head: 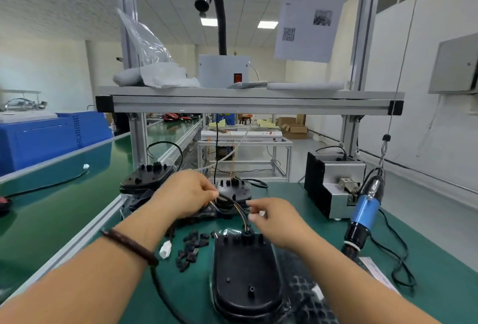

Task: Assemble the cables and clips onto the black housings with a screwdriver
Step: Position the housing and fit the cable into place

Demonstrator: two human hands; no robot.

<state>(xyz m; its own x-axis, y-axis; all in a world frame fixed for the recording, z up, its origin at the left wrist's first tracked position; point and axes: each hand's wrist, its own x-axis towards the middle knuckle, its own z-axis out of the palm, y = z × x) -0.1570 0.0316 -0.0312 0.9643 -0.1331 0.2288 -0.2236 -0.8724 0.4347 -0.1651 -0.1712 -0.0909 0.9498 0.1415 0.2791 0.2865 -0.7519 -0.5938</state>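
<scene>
Nearest you, at six o'clock, the black housing [245,272] lies flat on the green mat [323,194], its cable [241,213] rising from its twelve o'clock end. Your left hand [186,191] pinches that cable at eleven. Your right hand [274,220] curls beside it at one; whether it grips, I cannot tell. The clips [191,248] lie loose at nine, and the screwdriver [364,209] hangs untouched at three. You're likely routing the cable; next, seat it, then fetch a clip.
</scene>
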